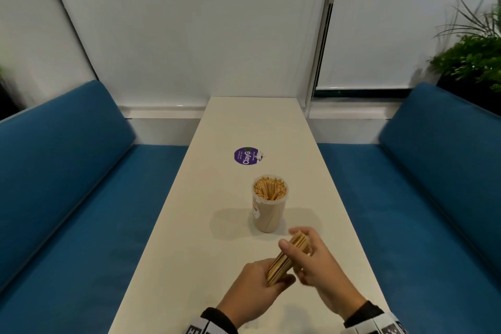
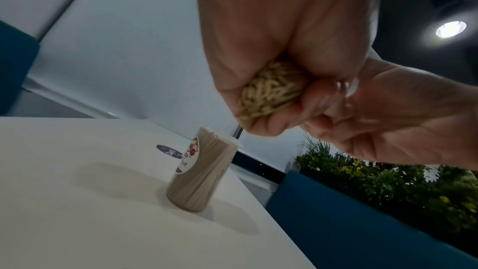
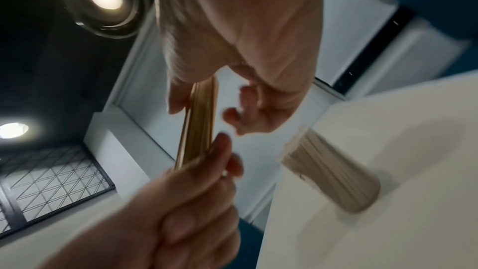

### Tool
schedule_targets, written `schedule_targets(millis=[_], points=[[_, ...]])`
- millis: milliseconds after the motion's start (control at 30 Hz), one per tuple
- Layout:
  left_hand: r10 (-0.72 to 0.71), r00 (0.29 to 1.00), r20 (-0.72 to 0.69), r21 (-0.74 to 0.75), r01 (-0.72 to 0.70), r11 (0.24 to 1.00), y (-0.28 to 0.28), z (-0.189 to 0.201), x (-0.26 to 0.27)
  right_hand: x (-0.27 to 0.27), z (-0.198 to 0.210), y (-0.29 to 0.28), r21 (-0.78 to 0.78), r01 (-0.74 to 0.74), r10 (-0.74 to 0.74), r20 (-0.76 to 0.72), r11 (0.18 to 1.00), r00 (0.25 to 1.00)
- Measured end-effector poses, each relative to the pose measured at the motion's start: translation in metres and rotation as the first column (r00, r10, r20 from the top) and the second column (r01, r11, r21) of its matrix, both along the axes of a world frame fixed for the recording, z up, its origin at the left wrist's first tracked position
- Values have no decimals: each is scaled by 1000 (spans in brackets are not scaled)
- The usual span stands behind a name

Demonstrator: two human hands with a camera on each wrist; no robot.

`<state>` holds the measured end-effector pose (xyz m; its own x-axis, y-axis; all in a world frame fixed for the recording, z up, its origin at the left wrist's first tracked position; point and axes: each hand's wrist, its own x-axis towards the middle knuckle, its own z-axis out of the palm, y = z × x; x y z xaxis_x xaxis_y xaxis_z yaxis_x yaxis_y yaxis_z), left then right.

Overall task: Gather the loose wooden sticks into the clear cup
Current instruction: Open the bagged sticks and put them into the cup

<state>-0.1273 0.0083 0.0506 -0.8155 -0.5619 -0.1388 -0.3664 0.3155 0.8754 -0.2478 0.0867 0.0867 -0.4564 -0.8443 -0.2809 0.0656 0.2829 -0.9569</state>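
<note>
Both our hands, left [image 1: 257,289] and right [image 1: 311,260], grip one bundle of thin wooden sticks [image 1: 284,260] above the white table [image 1: 189,238], near the stick-filled clear plastic cup [image 1: 269,205].

The head view looks forward and down along the table [image 1: 244,122] from its near end. Both wrist views sit close under the hands, tilted upward toward the ceiling. All three share the cup [image 1: 269,203], lower left-centre in the left wrist view and at right in the right.

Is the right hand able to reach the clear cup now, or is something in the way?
Probably yes. The clear cup stands just beyond the right hand with nothing between them, but that hand is busy steadying the bundle of sticks gripped by the left hand.
</note>
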Motion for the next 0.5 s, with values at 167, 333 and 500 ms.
schedule_targets(millis=[167, 333, 500], points=[[-47, 995, 84, -15, 48, 999, -18, 8, -11, -7, -7, -23, -24, -18, 18, 27, 1000, 999], [28, 994, 104, -63, -22, 998, -47, 6, -25, -30, 5, -56, -112, -6, -9, -130, 994, 991], [171, 978, 115, -248, -139, 959, -91, 3, -41, -76, 30, -104, -245, 160, -247, -382, 956, 891]])
